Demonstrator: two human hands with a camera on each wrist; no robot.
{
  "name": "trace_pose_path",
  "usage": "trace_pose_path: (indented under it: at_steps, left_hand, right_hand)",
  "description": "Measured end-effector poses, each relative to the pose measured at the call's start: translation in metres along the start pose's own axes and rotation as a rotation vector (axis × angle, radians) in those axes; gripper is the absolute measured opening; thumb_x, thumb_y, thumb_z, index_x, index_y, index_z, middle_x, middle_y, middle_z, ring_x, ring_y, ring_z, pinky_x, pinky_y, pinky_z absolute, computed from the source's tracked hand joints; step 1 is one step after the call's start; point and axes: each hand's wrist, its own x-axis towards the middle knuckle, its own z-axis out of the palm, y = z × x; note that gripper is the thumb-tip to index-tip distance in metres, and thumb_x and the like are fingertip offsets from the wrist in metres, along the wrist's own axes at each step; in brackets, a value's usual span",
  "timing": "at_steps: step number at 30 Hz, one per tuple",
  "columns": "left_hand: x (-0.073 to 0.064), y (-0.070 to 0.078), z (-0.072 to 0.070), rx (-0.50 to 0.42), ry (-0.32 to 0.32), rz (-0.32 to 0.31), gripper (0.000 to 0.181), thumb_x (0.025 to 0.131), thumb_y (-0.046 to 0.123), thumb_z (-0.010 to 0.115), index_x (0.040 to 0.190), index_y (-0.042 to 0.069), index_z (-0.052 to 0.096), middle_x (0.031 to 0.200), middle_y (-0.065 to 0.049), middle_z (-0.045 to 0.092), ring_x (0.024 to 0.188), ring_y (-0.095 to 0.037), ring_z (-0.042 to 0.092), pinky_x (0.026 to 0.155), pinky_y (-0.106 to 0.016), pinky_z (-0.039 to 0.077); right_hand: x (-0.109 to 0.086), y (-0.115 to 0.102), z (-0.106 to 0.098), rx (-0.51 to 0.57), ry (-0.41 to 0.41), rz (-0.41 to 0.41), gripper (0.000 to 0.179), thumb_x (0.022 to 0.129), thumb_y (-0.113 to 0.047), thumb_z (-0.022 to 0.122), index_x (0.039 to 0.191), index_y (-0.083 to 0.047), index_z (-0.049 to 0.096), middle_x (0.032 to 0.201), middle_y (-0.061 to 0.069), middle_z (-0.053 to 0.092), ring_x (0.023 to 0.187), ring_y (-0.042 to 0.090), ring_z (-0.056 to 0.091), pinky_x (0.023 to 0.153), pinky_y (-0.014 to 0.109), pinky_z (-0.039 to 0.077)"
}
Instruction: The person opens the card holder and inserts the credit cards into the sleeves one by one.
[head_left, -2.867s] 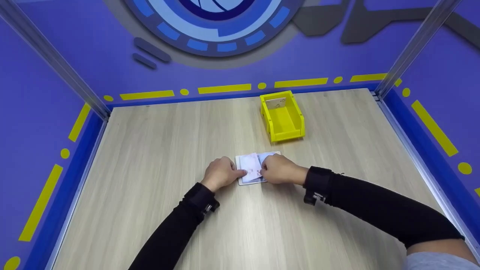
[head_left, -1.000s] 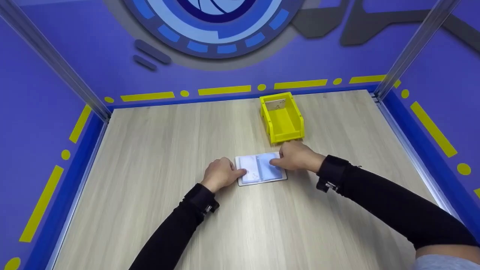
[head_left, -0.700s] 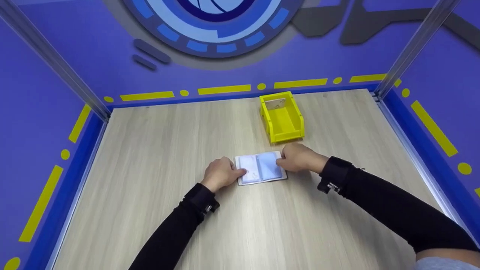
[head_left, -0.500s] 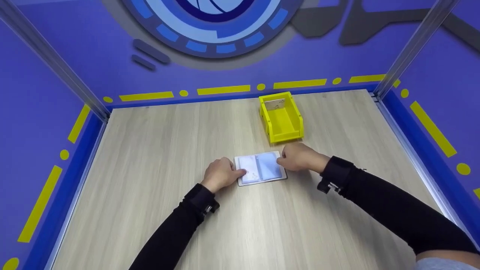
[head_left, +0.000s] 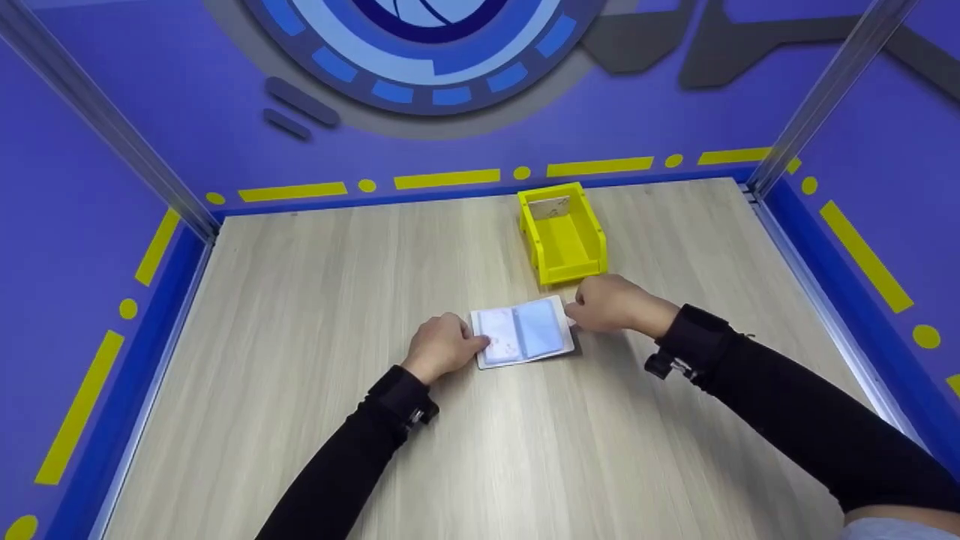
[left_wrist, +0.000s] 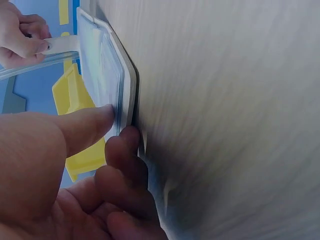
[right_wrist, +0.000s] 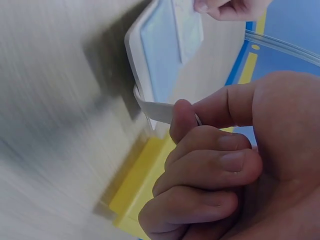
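A small card album [head_left: 538,330] with clear pockets lies spread on the wooden table, one side whitish with pink marks, the other pale blue. My left hand [head_left: 442,346] grips its left edge, the thumb on top and fingertips at the underside in the left wrist view. At the opposite edge my right hand [head_left: 611,304] pinches a white strap [right_wrist: 157,111] between thumb and forefinger, the other fingers curled. That strap bends up from the album's cover, and the right side of the album is tilted slightly off the table.
A yellow bin [head_left: 566,238] stands just behind the right hand, with a whitish card [head_left: 550,207] against its back wall. Blue-purple panels [head_left: 420,154] with metal posts enclose the table on the back and sides.
My right hand has moved from the album's middle, where a pale leaf was slanted, out to the right, and now pulls up the strap. The album's right side has risen. The left hand stays.
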Motion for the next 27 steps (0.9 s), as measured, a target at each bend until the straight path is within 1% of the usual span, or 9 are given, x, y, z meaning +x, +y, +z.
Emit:
trace_pose_path:
  at_steps: [4, 7, 12, 17, 21, 24, 27]
  left_hand:
    - [0.0, 0.0, 0.001, -0.002, -0.002, 0.001, 0.044, 0.099, 0.043, 0.081, 0.067, 0.02, 0.061, 0.066, 0.007, 0.051, 0.062, -0.015, 0.049, 0.057, -0.029, 0.035]
    - [0.0, 0.001, 0.0, -0.008, -0.003, 0.01, 0.041, 0.099, 0.043, 0.081, 0.069, 0.02, 0.063, 0.067, 0.007, 0.053, 0.062, -0.015, 0.05, 0.058, -0.029, 0.036]
    - [0.001, 0.002, 0.0, -0.011, -0.014, 0.032, 0.038, 0.099, 0.041, 0.081, 0.071, 0.02, 0.065, 0.069, 0.006, 0.056, 0.064, -0.015, 0.052, 0.06, -0.03, 0.038]
    - [0.001, 0.004, -0.001, -0.01, -0.009, 0.054, 0.033, 0.1, 0.039, 0.08, 0.076, 0.02, 0.066, 0.072, 0.006, 0.057, 0.068, -0.016, 0.054, 0.064, -0.031, 0.039]
    - [0.001, 0.003, -0.003, -0.013, -0.009, 0.07, 0.03, 0.101, 0.038, 0.079, 0.079, 0.02, 0.07, 0.073, 0.006, 0.059, 0.07, -0.017, 0.055, 0.066, -0.031, 0.039]
    - [0.001, 0.0, -0.006, -0.009, 0.011, 0.071, 0.029, 0.101, 0.038, 0.08, 0.079, 0.019, 0.072, 0.074, 0.006, 0.06, 0.071, -0.017, 0.056, 0.066, -0.031, 0.039]
    - [0.002, -0.003, -0.01, -0.006, 0.04, 0.068, 0.029, 0.1, 0.036, 0.08, 0.079, 0.018, 0.074, 0.074, 0.005, 0.061, 0.07, -0.017, 0.056, 0.065, -0.031, 0.039]
  right_hand:
    - [-0.006, -0.004, -0.012, -0.021, -0.018, 0.024, 0.052, 0.11, -0.039, 0.056, 0.063, -0.02, 0.048, 0.059, -0.006, 0.037, 0.054, 0.014, 0.036, 0.055, 0.031, 0.032]
    - [-0.01, -0.01, -0.02, -0.029, -0.006, 0.02, 0.052, 0.109, -0.039, 0.058, 0.062, -0.019, 0.046, 0.059, -0.005, 0.034, 0.054, 0.014, 0.033, 0.055, 0.031, 0.03]
    - [-0.014, -0.023, -0.028, 0.027, 0.002, -0.01, 0.05, 0.109, -0.039, 0.058, 0.063, -0.02, 0.049, 0.06, -0.006, 0.036, 0.054, 0.014, 0.034, 0.055, 0.031, 0.029]
    - [-0.014, -0.042, -0.028, 0.109, 0.022, -0.062, 0.048, 0.109, -0.039, 0.058, 0.065, -0.02, 0.05, 0.062, -0.005, 0.039, 0.057, 0.015, 0.036, 0.056, 0.032, 0.03]
    - [-0.01, -0.059, -0.024, 0.143, 0.051, -0.136, 0.046, 0.107, -0.038, 0.057, 0.065, -0.021, 0.051, 0.062, -0.005, 0.041, 0.058, 0.015, 0.038, 0.057, 0.031, 0.031]
    - [-0.006, -0.069, -0.02, 0.157, 0.066, -0.182, 0.045, 0.107, -0.036, 0.057, 0.066, -0.021, 0.052, 0.062, -0.005, 0.042, 0.058, 0.014, 0.039, 0.057, 0.031, 0.031]
    - [-0.003, -0.075, -0.013, 0.185, 0.073, -0.209, 0.044, 0.108, -0.036, 0.056, 0.067, -0.021, 0.053, 0.063, -0.005, 0.043, 0.058, 0.014, 0.04, 0.057, 0.031, 0.032]
